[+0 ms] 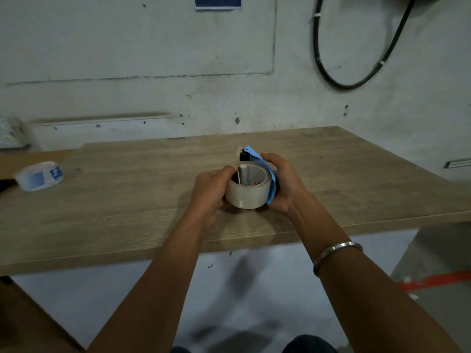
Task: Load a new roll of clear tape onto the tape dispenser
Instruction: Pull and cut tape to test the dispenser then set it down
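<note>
A roll of clear tape [246, 197] is held above the middle of the wooden table [356, 179], its open core facing up. Inside the core stands a white spindle of the blue tape dispenser [270, 171], whose blue body wraps the roll's right side with a black part at its far end. My left hand [211, 192] grips the roll's left side, thumb on the rim. My right hand [283, 184] cups the dispenser from the right. The dispenser's lower part is hidden by the roll and my fingers.
A wrapped package of tape rolls with a blue label [39, 176] lies at the table's far left. A concrete wall with a black cable loop [356, 84] stands behind. The table's front edge runs just below my wrists.
</note>
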`<action>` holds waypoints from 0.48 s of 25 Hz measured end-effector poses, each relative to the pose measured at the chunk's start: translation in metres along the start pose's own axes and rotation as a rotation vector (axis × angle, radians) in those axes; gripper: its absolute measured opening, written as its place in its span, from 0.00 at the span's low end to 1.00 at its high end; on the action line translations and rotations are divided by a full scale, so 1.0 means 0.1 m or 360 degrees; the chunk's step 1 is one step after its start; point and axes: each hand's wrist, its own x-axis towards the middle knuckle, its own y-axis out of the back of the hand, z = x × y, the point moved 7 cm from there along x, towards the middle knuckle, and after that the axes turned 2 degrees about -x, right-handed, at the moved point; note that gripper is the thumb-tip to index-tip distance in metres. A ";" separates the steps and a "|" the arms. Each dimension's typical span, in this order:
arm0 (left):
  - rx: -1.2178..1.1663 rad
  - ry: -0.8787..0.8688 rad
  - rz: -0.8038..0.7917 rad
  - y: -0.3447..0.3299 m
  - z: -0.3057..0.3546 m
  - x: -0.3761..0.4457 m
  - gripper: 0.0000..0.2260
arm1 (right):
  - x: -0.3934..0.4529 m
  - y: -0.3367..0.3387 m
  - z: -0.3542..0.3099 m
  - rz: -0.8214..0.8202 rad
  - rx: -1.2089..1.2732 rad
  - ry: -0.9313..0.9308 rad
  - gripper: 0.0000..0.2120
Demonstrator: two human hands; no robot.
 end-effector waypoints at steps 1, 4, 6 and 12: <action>-0.0033 0.0009 0.0042 0.03 0.00 0.04 0.08 | 0.04 0.00 -0.01 0.0004 -0.0043 0.0035 0.17; -0.0097 0.0035 0.0086 0.06 0.00 0.17 0.07 | 0.14 -0.02 -0.04 0.0091 -0.0284 0.0134 0.15; -0.0125 0.0043 0.0111 0.05 0.02 0.24 0.07 | 0.20 -0.02 -0.07 0.0201 -0.0342 0.0180 0.14; -0.0002 0.0077 0.0153 0.03 -0.04 0.44 0.10 | 0.34 0.08 -0.09 0.0566 -0.0471 0.0261 0.10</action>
